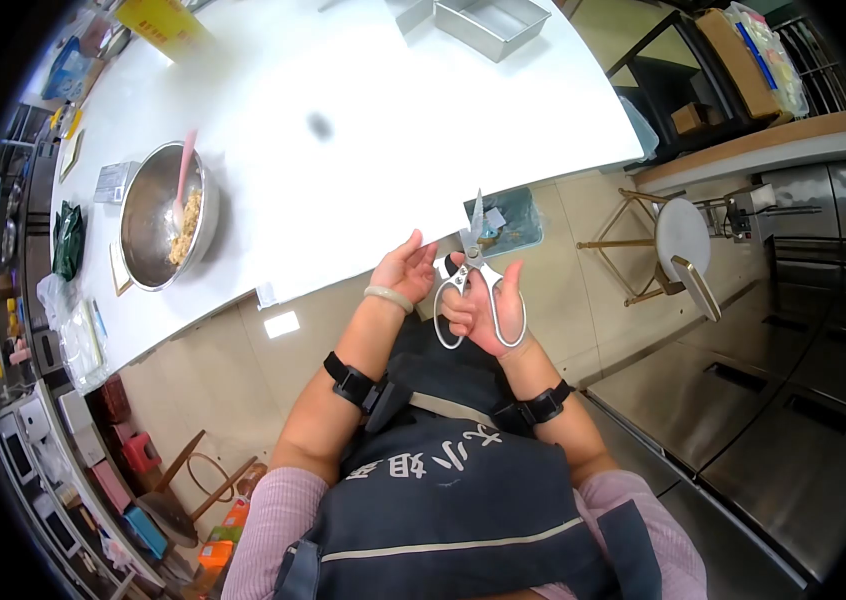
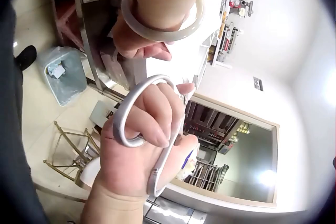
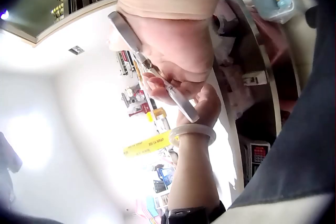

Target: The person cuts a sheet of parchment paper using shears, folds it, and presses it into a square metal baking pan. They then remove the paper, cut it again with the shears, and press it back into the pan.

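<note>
Silver scissors [image 1: 475,258] are in the right hand [image 1: 488,310] near the table's front edge, blades pointing away from the body and handles spread apart. Fingers of that hand curl through one handle loop [image 2: 122,124]; the thumb lies by the other. The left hand [image 1: 405,268], with a pale bangle [image 1: 389,298] at its wrist, is just left of the scissors, its fingers loosely bent. In the right wrist view the left hand [image 3: 206,106] is close behind the scissors [image 3: 157,71]; whether it touches anything cannot be told.
A metal bowl [image 1: 139,215] with a pink spatula [image 1: 186,165] and crumbly food stands on the white table [image 1: 343,180] at the left. Metal tins [image 1: 491,28] are at the back. A bin [image 1: 518,225] stands below the front edge, and a stool [image 1: 681,235] is to the right.
</note>
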Demonstrator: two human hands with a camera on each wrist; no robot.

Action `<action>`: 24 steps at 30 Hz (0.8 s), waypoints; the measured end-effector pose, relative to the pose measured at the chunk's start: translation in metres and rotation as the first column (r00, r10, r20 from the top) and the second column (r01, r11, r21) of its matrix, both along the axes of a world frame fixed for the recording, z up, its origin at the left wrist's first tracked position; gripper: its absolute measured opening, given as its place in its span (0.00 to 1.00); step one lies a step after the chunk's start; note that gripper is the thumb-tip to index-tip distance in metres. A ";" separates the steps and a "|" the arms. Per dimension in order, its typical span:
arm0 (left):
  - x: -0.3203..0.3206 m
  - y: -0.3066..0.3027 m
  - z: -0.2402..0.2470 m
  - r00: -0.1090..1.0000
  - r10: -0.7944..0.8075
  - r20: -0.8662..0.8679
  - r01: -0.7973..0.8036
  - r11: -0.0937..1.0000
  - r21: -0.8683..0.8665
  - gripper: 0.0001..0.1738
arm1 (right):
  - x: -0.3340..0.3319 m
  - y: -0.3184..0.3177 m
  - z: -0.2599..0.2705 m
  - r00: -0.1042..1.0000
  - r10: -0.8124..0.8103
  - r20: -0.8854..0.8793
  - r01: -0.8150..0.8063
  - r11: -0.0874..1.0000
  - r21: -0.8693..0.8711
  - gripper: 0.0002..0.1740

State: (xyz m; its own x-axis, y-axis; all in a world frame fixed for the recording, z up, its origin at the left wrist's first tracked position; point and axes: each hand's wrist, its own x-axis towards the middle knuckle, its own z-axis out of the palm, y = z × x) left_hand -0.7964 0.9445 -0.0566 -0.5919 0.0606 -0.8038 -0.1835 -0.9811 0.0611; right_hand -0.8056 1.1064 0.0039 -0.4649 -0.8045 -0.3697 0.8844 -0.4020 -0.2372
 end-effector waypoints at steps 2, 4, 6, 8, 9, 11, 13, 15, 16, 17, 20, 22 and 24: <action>0.003 0.000 -0.002 1.000 -0.010 -0.023 0.010 1.000 -0.006 0.11 | -0.002 0.003 -0.016 0.999 0.051 -0.005 -0.051 0.996 -0.072 0.43; 0.002 0.000 -0.003 0.998 0.063 0.018 -0.064 0.997 0.053 0.13 | -0.004 0.005 -0.027 0.998 0.066 0.005 -0.065 0.985 -0.160 0.43; 0.002 -0.002 -0.004 0.998 0.066 0.020 -0.067 0.997 0.044 0.13 | -0.004 0.004 -0.026 0.997 0.079 -0.007 -0.079 0.983 -0.163 0.42; 0.003 -0.003 -0.006 0.997 0.068 0.028 -0.069 0.997 0.038 0.12 | -0.001 -0.009 -0.003 1.000 0.028 -0.007 -0.028 0.999 -0.046 0.43; 0.003 -0.003 -0.009 0.997 0.074 0.038 -0.075 0.997 0.032 0.12 | 0.000 -0.012 0.002 1.000 -0.023 -0.014 0.024 0.997 0.070 0.43; 0.003 -0.005 -0.014 0.996 0.076 0.048 -0.078 0.997 0.023 0.12 | -0.003 -0.008 -0.018 1.000 0.000 -0.010 0.001 0.999 0.036 0.44; 0.004 -0.008 -0.020 0.999 0.053 0.012 -0.053 0.998 -0.014 0.12 | -0.006 -0.004 -0.034 0.997 0.056 0.051 -0.049 0.990 -0.133 0.42; -0.002 -0.009 -0.028 0.999 -0.008 0.039 0.010 0.998 -0.058 0.11 | -0.007 -0.004 -0.047 0.997 0.060 0.054 -0.052 0.990 -0.127 0.43; -0.003 -0.010 -0.032 0.995 -0.066 0.069 0.073 0.992 -0.099 0.10 | -0.007 -0.005 -0.051 0.997 0.047 0.055 -0.042 0.995 -0.096 0.44; 0.000 -0.013 -0.036 0.995 -0.067 0.074 0.075 0.992 -0.102 0.10 | -0.008 -0.005 -0.055 0.998 0.034 0.057 -0.031 0.997 -0.064 0.45; 0.005 -0.024 -0.001 0.808 -0.577 0.120 0.588 0.801 -0.109 0.19 | -0.015 0.000 -0.069 0.995 0.088 0.045 -0.082 0.989 -0.125 0.47; -0.011 -0.029 0.029 0.572 -0.504 0.647 0.524 -0.383 -0.761 0.26 | -0.019 0.001 -0.079 0.991 0.110 0.072 -0.097 0.982 -0.165 0.48; -0.035 -0.042 0.034 0.802 -0.323 0.502 0.012 -0.832 -0.554 0.17 | -0.022 0.004 -0.088 0.984 0.147 0.099 -0.122 0.967 -0.222 0.50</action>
